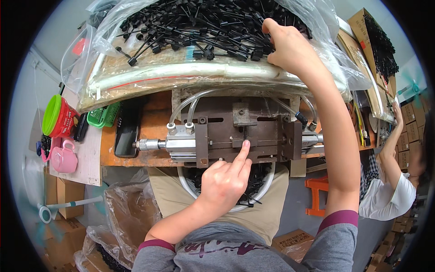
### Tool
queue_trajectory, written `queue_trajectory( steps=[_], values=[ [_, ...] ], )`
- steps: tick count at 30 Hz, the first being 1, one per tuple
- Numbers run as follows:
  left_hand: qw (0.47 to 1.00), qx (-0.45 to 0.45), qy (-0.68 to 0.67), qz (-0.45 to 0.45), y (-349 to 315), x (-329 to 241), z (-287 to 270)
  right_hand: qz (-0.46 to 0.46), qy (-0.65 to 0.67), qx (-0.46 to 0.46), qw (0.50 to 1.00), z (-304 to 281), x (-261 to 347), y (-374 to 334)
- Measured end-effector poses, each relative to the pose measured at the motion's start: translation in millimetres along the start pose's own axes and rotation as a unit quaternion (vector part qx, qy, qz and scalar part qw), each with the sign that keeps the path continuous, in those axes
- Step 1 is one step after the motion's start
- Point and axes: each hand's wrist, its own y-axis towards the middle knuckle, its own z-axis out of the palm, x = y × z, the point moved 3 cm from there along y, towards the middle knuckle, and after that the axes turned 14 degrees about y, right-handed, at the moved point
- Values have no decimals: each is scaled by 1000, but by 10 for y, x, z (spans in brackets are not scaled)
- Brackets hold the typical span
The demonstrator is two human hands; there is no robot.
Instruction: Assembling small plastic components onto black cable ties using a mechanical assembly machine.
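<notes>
My left hand reaches over the front of a brown metal fixture. Its index finger is stretched out, the tip at a small block in the fixture's middle, where a thin black stem stands; the thumb is hidden. Farther off, my right hand is at the right part of a heap of black plastic pieces with thin stems and knobbed ends. Its thumb and index finger are spread apart, and nothing shows between them. The heap lies in a clear plastic bag on a tray with a white padded rim.
Silver air cylinders with clear hoses flank the fixture. On the left are a phone, green basket, red tub and pink cup. A round container sits below the bench. Another person works at right.
</notes>
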Motion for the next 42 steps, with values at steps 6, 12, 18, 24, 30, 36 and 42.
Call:
queue_trajectory(
  steps=[6, 12, 18, 24, 30, 36, 42],
  values=[
    [1000, 4, -21, 7, -3, 29, 8, 4, 48, 15, 999, -145, -83, -82],
    [994, 25, -108, 10, 56, 81, -179, 82, 308, -26, 947, -412, -385, -281],
    [943, -70, -315, -75, 219, 209, -419, 50, 382, -47, 922, -354, -273, -454],
    [819, -96, -531, -193, 565, 469, -429, -12, 418, -22, 908, -341, 234, -938],
    [770, 15, -609, -189, 454, 430, -501, 62, 594, 113, 794, -146, 463, -1451],
    [939, -88, -329, -36, 205, 391, -662, 175, 633, -8, 754, -33, 209, -1798],
    [998, -8, -55, 16, -111, 109, -224, 152, 618, -121, 762, 48, 336, -2055]
  ],
)
